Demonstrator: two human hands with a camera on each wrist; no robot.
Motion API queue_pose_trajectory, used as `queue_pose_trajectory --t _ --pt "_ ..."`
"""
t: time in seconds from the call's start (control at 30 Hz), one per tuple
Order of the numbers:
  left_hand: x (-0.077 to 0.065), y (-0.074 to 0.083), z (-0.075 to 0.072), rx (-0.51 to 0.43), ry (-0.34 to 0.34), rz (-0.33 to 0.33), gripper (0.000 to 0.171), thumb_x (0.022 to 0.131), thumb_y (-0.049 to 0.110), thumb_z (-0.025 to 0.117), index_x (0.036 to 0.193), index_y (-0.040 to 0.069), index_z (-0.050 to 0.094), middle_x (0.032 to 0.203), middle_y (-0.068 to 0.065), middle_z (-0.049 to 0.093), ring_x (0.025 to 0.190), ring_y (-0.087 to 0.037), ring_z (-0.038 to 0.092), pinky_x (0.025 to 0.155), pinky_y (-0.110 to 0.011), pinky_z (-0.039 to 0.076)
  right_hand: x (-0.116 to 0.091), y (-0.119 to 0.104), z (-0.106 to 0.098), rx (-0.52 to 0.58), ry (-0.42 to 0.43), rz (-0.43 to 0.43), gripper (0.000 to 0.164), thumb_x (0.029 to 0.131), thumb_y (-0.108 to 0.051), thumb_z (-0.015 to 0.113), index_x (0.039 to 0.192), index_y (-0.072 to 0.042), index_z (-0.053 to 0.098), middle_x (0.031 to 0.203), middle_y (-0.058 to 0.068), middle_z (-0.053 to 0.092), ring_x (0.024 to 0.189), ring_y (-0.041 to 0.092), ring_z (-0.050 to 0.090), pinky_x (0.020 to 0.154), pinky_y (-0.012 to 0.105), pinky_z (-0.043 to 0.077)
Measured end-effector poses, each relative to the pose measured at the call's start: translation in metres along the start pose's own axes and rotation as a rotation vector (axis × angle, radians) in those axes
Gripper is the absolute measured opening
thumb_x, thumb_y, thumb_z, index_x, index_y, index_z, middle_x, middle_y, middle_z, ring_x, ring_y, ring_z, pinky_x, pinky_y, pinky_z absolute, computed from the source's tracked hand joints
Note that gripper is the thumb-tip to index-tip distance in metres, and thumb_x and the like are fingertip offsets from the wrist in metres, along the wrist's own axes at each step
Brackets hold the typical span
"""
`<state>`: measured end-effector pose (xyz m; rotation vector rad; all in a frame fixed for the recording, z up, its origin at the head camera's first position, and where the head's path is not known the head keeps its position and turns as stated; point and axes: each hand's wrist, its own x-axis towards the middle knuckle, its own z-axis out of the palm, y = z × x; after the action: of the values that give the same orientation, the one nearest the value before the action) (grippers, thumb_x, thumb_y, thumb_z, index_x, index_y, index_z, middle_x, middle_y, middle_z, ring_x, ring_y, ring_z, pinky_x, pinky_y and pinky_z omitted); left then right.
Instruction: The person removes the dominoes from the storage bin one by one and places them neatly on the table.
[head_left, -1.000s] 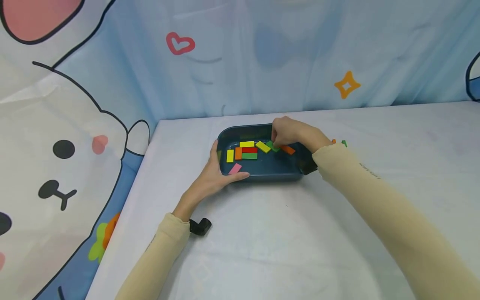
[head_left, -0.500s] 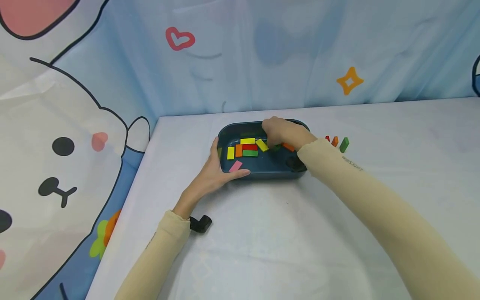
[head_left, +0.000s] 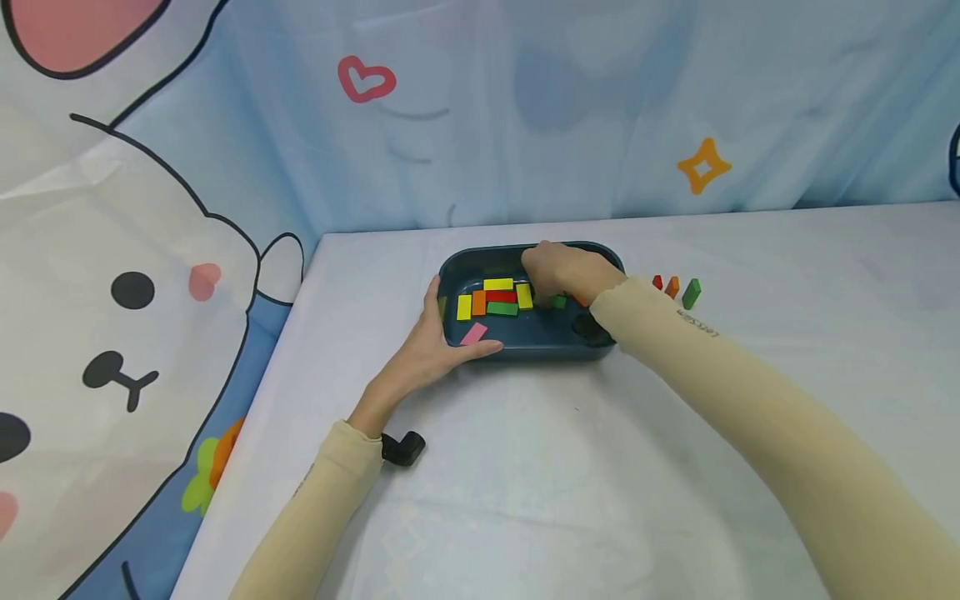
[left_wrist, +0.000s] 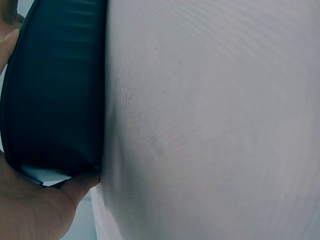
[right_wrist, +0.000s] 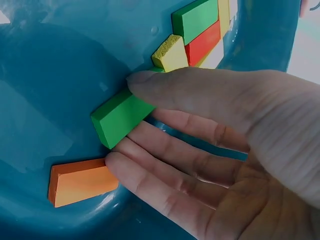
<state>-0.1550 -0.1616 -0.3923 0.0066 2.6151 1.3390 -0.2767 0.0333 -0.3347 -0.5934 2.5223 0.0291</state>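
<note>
My left hand (head_left: pixel 431 342) grips the left end of a dark blue tray (head_left: pixel 540 353), its thumb along the front wall, as the left wrist view also shows. Inside the tray my right hand (head_left: pixel 562 268) reaches down with knuckles bent. In the right wrist view its thumb and fingers pinch a green block (right_wrist: pixel 115 122) lying on the tray floor. At its far end a yellow block (head_left: pixel 524 296) adjoins a cluster that includes a red block (head_left: pixel 501 296) and another green block (head_left: pixel 502 309). An orange block (right_wrist: pixel 82 182) lies close to the fingertips.
A pink block (head_left: pixel 474 334) lies askew near the tray's front left corner. To the tray's right, a red block (head_left: pixel 657 282), an orange block (head_left: pixel 672 287) and a green block (head_left: pixel 692 293) stand on the white tabletop (head_left: pixel 495 483). A patterned curtain (head_left: pixel 525 125) hangs behind.
My right hand has moved left inside the tray. The tilted yellow block has turned straight against the cluster. Blocks right of the tray have come out from behind the sleeve; my left hand stays put.
</note>
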Motion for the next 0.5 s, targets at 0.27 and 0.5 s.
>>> queue_pose_trajectory --t 0.27,0.5 --pt "0.0009 -0.0005 -0.0009 0.008 -0.001 -0.007 0.133 0.065 0.072 0.075 0.154 0.035 -0.015 0.165 -0.004 0.009 0.148 -0.026 0.021 0.117 -0.057 0.025 -0.0026 -0.0016 -0.0009 0.003 -0.018 -0.016 0.044 0.083 -0.006 0.072 0.124 0.0 0.057 0.113 0.014 0.061 0.092 0.026 0.053 0.086 0.037 0.053" --pt "0.0015 -0.0012 -0.0002 0.01 -0.005 -0.018 0.133 0.064 0.073 0.075 0.154 0.036 -0.015 0.165 -0.005 0.009 0.148 -0.026 0.021 0.117 -0.057 0.026 -0.0048 -0.0035 0.0013 -0.013 -0.057 -0.005 0.043 0.083 -0.009 0.072 0.123 -0.003 0.056 0.11 0.013 0.059 0.09 0.025 0.057 0.077 0.033 0.054"
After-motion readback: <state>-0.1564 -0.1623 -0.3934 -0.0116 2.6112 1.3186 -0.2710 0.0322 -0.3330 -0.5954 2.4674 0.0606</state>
